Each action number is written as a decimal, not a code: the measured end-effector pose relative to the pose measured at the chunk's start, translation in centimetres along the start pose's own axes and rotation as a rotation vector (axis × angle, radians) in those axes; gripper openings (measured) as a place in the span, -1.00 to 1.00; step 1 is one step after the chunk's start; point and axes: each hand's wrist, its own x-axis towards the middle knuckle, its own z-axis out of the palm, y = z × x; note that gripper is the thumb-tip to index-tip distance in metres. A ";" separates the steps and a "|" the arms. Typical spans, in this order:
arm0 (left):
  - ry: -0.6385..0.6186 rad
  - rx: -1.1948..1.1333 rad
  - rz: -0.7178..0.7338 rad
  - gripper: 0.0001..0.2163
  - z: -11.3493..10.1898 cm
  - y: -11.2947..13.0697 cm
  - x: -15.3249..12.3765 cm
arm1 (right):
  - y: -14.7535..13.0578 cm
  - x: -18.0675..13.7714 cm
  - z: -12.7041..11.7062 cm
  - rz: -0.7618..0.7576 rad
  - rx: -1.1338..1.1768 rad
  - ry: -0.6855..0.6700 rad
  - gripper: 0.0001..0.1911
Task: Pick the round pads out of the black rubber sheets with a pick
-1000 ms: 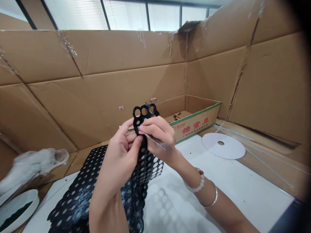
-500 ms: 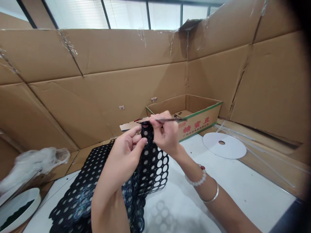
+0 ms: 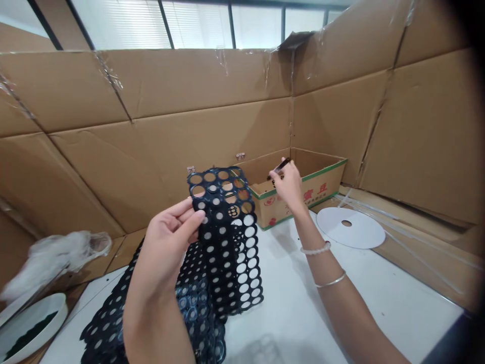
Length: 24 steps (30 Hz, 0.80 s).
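My left hand [image 3: 166,237] pinches the left edge of a black perforated sheet [image 3: 215,242] between thumb and fingers, holding it up above the table. Round openings fill its top rows and right side; grey discs show in the other holes. My right hand [image 3: 291,187] grips slim dark tweezers [image 3: 281,166] over the near side of a cardboard box [image 3: 278,208] with green-taped edges. Small black rings lie inside the box, partly hidden by my fingers. More black perforated sheets [image 3: 106,323] lie in a pile under my left forearm.
Cardboard walls [image 3: 212,131] enclose the white table [image 3: 288,293]. On the right lie a white disc [image 3: 329,227] with a centre hole and thin clear strips [image 3: 413,260]. A clear plastic bag [image 3: 56,258] and a white bowl [image 3: 53,316] with dark contents stand at left.
My right hand has moved away from the sheet, right and up, to the box with the tweezers. My left hand has shifted left, and the sheet now hangs spread and facing me.
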 end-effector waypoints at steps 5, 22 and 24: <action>0.086 -0.158 -0.003 -0.82 -0.3 -0.4 1.6 | -3.9 -1.4 0.3 -0.048 0.106 -0.081 -0.94; 0.135 -0.217 -0.027 -0.66 0.1 -0.3 1.3 | -10.8 -6.8 2.3 -0.406 0.710 -0.307 -0.91; 0.137 -0.207 -0.027 -0.65 0.2 -0.3 1.2 | -10.8 -6.9 2.3 -0.454 0.692 -0.305 -0.92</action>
